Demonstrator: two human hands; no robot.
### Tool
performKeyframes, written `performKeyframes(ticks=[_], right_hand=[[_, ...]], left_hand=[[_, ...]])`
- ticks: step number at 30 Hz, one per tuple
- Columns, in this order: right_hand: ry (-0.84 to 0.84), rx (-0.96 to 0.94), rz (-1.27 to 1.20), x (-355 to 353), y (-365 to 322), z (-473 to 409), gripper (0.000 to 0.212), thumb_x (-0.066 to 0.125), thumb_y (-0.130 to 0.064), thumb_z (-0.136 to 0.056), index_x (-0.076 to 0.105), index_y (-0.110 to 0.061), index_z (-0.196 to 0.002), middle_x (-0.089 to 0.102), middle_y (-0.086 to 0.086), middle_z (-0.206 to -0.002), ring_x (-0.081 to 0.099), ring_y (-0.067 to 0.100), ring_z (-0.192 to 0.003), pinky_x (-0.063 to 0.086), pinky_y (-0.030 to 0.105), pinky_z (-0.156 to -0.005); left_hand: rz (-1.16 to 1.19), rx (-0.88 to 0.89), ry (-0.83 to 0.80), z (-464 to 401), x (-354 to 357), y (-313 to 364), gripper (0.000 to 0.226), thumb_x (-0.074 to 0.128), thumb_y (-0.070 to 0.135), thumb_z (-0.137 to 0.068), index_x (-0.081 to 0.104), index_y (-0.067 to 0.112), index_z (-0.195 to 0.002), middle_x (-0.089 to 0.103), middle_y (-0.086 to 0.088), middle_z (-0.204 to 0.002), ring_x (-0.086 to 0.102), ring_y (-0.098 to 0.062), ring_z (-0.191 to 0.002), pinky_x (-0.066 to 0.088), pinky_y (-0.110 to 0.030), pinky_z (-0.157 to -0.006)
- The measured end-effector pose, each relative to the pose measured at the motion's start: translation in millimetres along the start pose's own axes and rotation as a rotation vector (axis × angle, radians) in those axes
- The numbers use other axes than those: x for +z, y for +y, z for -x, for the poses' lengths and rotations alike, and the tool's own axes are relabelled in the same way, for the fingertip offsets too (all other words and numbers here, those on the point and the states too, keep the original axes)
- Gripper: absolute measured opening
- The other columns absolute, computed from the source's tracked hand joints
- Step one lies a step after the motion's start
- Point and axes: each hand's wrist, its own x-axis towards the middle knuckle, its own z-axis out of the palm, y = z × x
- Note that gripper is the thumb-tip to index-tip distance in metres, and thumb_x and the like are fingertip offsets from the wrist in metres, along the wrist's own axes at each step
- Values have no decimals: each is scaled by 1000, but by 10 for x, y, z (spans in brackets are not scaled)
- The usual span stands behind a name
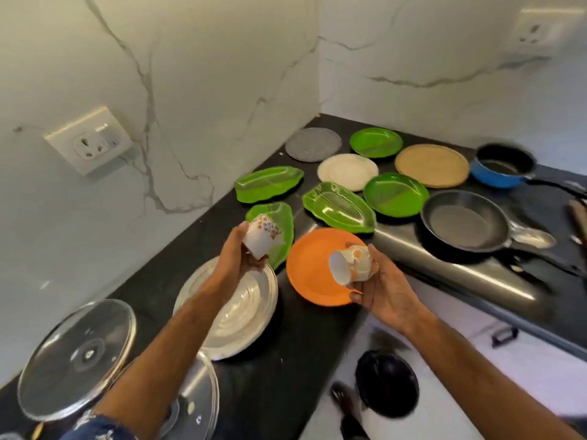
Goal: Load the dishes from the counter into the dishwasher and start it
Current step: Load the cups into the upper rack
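My left hand (236,254) grips a white flower-patterned cup (262,235), tipped over, above a steel plate (244,308) and a green leaf-shaped dish (282,223). My right hand (381,289) holds a second white cup with orange marks (351,265) on its side, over the edge of an orange plate (313,268). Further back on the black counter (286,369) lie two more green leaf dishes (268,184) (338,206), two round green plates (395,194) (376,142), a cream plate (347,171), a tan plate (432,165) and a grey plate (313,144).
A black frying pan (465,220) and a blue saucepan (503,165) stand on the right. Two glass lids (77,358) (193,404) lie at the near left. A steel strip (444,258) crosses the counter. White drawers (508,354) and a dark round object (386,382) are below. Wall sockets (90,142) sit on the marble backsplash.
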Motion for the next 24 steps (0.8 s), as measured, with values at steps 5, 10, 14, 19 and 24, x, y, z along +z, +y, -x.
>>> performKeyframes(ticks=[5, 10, 14, 19, 24], right_hand=[[52, -105, -126, -370, 249, 982, 45, 58, -44, -91, 64, -14, -125, 61, 13, -98, 58, 21, -61, 45, 29, -47], [204, -186, -242, -920, 424, 2079, 38, 57, -37, -91, 62, -14, -120, 63, 13, -99, 60, 22, -67, 49, 29, -52], [384, -272, -352, -1442, 631, 2955, 33, 62, -37, -87, 62, -18, -115, 63, 10, -89, 57, 21, -64, 46, 28, -55], [548, -411, -489, -2186, 984, 4056, 62, 87, -30, -66, 60, -12, -118, 62, 14, -94, 61, 23, -65, 52, 29, -56], [807, -438, -447, -2970, 1123, 5074, 39, 65, -27, -91, 56, -18, -127, 65, 10, -95, 61, 18, -66, 49, 26, -49]], left_hand=[[176, -42, -353, 635, 681, -418, 57, 50, 45, -93, 53, 2, -131, 66, -20, -105, 67, -21, -69, 52, -28, -50], [207, -192, -589, 1127, 1628, -746, 41, 59, 36, -92, 56, 5, -117, 67, -10, -90, 59, -17, -62, 47, -26, -48], [4, -185, -811, 1471, 2459, -1065, 68, 87, 35, -67, 46, 10, -115, 66, -10, -95, 62, -15, -65, 49, -25, -50], [-248, -147, -1051, 2139, 3578, -1576, 81, 93, 30, -46, 49, 15, -112, 68, -6, -94, 63, -15, -69, 47, -25, -54], [-518, -12, -1153, 2790, 4763, -2221, 76, 83, 35, -51, 46, 17, -115, 65, -6, -92, 63, -12, -62, 45, -23, -43]])
